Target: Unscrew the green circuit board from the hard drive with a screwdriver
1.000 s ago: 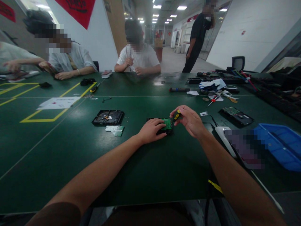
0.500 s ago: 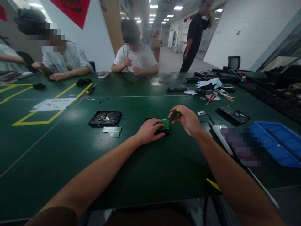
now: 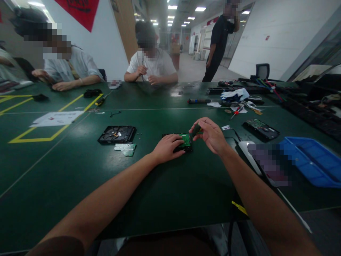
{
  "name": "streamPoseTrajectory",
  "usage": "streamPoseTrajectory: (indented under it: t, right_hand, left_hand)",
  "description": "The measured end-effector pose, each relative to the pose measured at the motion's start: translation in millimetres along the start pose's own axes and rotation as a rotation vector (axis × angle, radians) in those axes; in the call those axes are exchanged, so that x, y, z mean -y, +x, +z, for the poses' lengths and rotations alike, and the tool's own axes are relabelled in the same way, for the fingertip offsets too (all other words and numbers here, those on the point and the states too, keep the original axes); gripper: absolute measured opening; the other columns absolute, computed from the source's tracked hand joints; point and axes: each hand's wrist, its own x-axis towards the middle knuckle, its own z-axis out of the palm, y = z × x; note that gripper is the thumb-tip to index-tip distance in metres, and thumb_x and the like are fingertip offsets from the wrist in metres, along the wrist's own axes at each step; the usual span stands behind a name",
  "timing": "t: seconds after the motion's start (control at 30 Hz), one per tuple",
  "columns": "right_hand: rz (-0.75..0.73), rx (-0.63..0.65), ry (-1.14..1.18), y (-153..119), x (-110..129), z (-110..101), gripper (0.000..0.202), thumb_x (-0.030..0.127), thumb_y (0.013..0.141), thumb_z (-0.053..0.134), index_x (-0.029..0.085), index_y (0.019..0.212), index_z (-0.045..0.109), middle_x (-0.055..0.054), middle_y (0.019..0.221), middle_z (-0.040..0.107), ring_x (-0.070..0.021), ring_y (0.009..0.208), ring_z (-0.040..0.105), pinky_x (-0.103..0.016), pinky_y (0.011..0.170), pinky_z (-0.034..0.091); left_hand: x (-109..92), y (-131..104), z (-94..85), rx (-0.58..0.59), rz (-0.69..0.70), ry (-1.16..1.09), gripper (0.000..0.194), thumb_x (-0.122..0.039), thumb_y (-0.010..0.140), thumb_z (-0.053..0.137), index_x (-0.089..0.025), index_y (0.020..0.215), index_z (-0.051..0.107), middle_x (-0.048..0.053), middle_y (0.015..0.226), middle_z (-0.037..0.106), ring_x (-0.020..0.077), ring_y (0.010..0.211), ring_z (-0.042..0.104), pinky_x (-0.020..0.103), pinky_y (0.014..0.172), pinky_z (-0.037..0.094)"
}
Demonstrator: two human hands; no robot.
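A hard drive (image 3: 188, 145) lies on the green table with its green circuit board facing up. My left hand (image 3: 168, 146) grips it from the left, its fingers across the board and the thumb along the near edge. In my right hand (image 3: 210, 134) is a screwdriver (image 3: 196, 130) with a dark and yellow handle, pinched by the fingertips at the drive's right end. Whether its tip sits in a screw is too small to tell. Left of the hands are another hard drive (image 3: 117, 134) and a loose circuit board (image 3: 125, 149), with small screws (image 3: 139, 134) nearby.
A third hard drive (image 3: 260, 129), a blue tray (image 3: 314, 161) and a white device (image 3: 249, 154) with a cable are on the right. Behind them lie gloves (image 3: 234, 95) and a red-handled screwdriver (image 3: 235, 113). Several people are across the table; one person (image 3: 151, 65) sits opposite.
My right hand has turned, so the screwdriver's handle sits at another angle and shows less yellow. My left hand stays on the hard drive. The whole view has shifted slightly.
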Motion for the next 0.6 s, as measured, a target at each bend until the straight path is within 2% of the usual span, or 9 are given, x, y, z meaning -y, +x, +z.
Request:
streamPoseTrajectory:
  t: [0.27, 0.43, 0.6]
  right_hand:
    - [-0.004, 0.038, -0.062, -1.4, -0.9, 0.1, 0.028, 0.044, 0.098, 0.057, 0.021, 0.101, 0.072, -0.008, 0.097, 0.073, -0.0191, 0.088, 0.068, -0.029, 0.063, 0.054]
    - [0.019, -0.016, -0.001, -2.2, -0.6, 2.6, 0.019, 0.042, 0.096, 0.063, 0.023, 0.1, 0.063, -0.006, 0.096, 0.074, -0.0203, 0.089, 0.071, -0.023, 0.048, 0.046]
    - [0.003, -0.023, 0.045, -1.4, -0.7, 4.9, 0.017, 0.04, 0.094, 0.065, 0.023, 0.095, 0.062, -0.004, 0.093, 0.071, -0.019, 0.086, 0.069, -0.024, 0.049, 0.049]
  left_hand:
    - [0.0, 0.5, 0.7, -0.007, 0.006, 0.009, 0.044, -0.05, 0.097, 0.066, -0.022, 0.13, 0.065, 0.012, 0.136, 0.065, 0.0321, 0.13, 0.06, 0.054, 0.109, 0.05]
    - [-0.2, 1.0, 0.5, -0.004, 0.011, 0.005, 0.043, -0.05, 0.097, 0.065, -0.021, 0.129, 0.066, 0.012, 0.136, 0.064, 0.0318, 0.13, 0.06, 0.054, 0.108, 0.051]
    - [0.8, 0.4, 1.6, 0.003, 0.008, 0.013, 0.044, -0.051, 0.096, 0.066, -0.021, 0.128, 0.066, 0.013, 0.136, 0.064, 0.0322, 0.13, 0.06, 0.053, 0.108, 0.051]
